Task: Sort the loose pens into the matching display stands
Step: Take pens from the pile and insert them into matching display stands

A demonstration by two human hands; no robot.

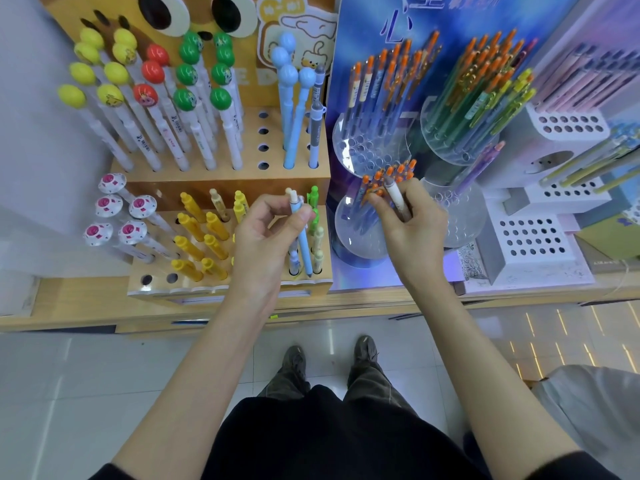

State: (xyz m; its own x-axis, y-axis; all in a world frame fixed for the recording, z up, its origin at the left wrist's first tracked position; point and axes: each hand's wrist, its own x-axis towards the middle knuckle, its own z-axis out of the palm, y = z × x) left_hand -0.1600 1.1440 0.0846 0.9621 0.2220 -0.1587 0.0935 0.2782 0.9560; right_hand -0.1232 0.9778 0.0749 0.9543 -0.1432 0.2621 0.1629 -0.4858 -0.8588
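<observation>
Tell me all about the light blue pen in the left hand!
The light blue pen is slim and looks like plastic, with a cream-white end on top and a pointed tip at the bottom. It stands almost upright, tip down, leaning a little. The left hand pinches its upper part between thumb and fingers, and holds it in front of the lower tier of the tan stand.

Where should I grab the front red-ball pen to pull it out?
Pinch the front red-ball pen on its white barrel just under the ball, coming from above. Its foot sits in a hole, and yellow pens and green pens crowd both sides.
</observation>
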